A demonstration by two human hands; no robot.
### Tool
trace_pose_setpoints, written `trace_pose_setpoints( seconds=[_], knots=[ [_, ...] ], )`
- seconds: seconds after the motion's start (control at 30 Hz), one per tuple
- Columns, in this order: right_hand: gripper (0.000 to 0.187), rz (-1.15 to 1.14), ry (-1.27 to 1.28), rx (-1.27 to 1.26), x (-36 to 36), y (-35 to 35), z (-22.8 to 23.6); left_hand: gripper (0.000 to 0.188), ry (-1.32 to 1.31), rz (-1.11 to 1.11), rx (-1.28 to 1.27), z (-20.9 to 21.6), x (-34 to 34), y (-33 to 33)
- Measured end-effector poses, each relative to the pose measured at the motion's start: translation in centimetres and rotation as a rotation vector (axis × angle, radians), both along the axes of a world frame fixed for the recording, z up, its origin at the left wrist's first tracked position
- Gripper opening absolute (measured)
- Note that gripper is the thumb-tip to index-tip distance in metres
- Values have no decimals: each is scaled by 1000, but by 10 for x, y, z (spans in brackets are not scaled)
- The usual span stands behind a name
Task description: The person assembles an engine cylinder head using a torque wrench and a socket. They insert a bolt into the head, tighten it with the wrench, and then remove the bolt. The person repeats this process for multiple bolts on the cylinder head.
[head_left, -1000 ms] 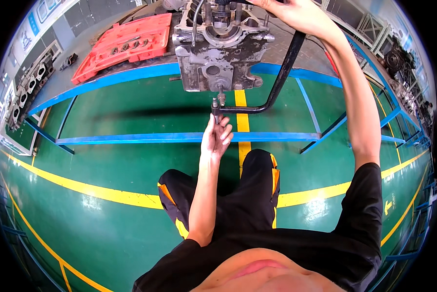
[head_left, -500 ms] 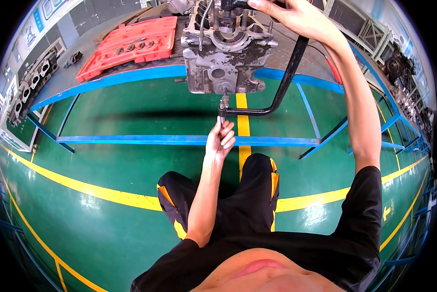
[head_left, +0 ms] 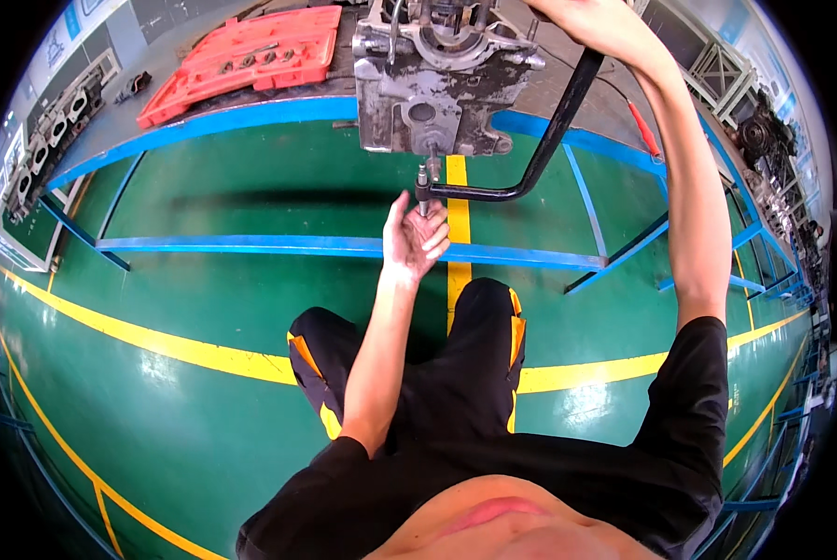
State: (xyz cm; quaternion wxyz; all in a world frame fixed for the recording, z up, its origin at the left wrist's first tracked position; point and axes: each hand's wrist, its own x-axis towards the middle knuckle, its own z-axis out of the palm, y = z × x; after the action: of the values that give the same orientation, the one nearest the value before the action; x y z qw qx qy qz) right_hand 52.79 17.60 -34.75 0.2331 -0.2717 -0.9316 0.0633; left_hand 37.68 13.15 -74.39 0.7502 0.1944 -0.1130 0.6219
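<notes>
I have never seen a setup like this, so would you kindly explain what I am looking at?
There is no robot here: a person works barehanded, seen from above by a wide fisheye camera worn on the head, so straight edges look bent. A scuffed grey metal engine block stands at a blue-edged workbench, on which an open red plastic case holds small metal parts. The right hand is at the top of a bent black metal bar; its grip is partly out of view. At the bar's lower end is a slim metal rod, with the left hand loosely open at its tip.
</notes>
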Motion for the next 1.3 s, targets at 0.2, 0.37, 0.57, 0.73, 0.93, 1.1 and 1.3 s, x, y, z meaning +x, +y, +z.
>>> trace_pose_setpoints(
  seconds=[0.2, 0.37, 0.57, 0.73, 0.93, 1.1, 1.3],
  knots=[
    [46, 2, 96, 24, 1, 17, -11, 33, 99, 220, -265, 17, 17, -6],
    [45, 20, 88, 36, 6, 17, -6, 25, 74, -4, -164, 22, 18, -12],
    [46, 12, 70, 59, 5, 16, -8, 35, -65, 183, -298, 23, 28, -8],
    [47, 27, 70, 80, -2, 14, -7, 32, -84, -125, 72, -9, 1, 2],
    [46, 57, 73, 159, 1, 17, -14, 35, -13, 201, -284, 26, 20, -18],
    [45, -3, 53, 217, 0, 16, -12, 24, -35, -36, -18, 2, 1, -10],
    [50, -20, 60, 228, 3, 10, -16, 21, 28, -289, 182, -12, -18, -3]
  ],
)
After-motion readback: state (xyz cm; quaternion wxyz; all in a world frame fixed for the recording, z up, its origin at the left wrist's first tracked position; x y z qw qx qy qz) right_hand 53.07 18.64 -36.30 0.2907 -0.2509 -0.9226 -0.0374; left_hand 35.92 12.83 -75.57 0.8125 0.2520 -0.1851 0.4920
